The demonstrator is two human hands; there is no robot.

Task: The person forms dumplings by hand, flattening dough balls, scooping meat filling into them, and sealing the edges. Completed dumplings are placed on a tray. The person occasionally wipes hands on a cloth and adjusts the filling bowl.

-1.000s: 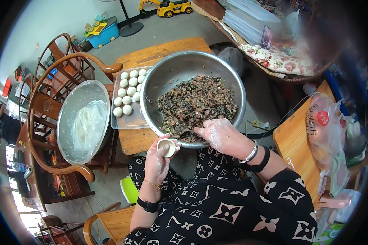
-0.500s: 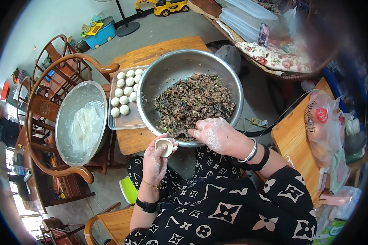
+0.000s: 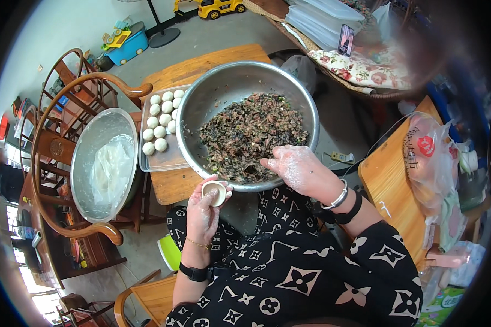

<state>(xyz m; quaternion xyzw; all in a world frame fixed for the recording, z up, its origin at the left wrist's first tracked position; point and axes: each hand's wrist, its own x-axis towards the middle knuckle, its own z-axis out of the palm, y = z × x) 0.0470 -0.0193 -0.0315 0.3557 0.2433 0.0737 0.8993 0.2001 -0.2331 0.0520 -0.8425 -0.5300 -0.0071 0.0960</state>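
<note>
A small cup-shaped piece of white dough sits in my left hand, hollow side up. The thumb presses inside it, and the fingers wrap round its outside, just beyond the near rim of a large steel bowl. Dark chopped filling with green bits is heaped in that bowl. Over the filling's near right part is my right hand, floury, its fingers drawn together and pointing down into the mix. Whatever those fingers hold is hidden from view.
Left of the bowl, round white dough balls stand in a clear plastic tray on a wooden table. A metal basin with a plastic bag rests on a chair. At right, a plastic bag lies on a wooden surface.
My right hand has moved from the bowl's near rim a little up and right, deeper over the filling. My left hand still holds the dough cup; the whole view has shifted slightly.
</note>
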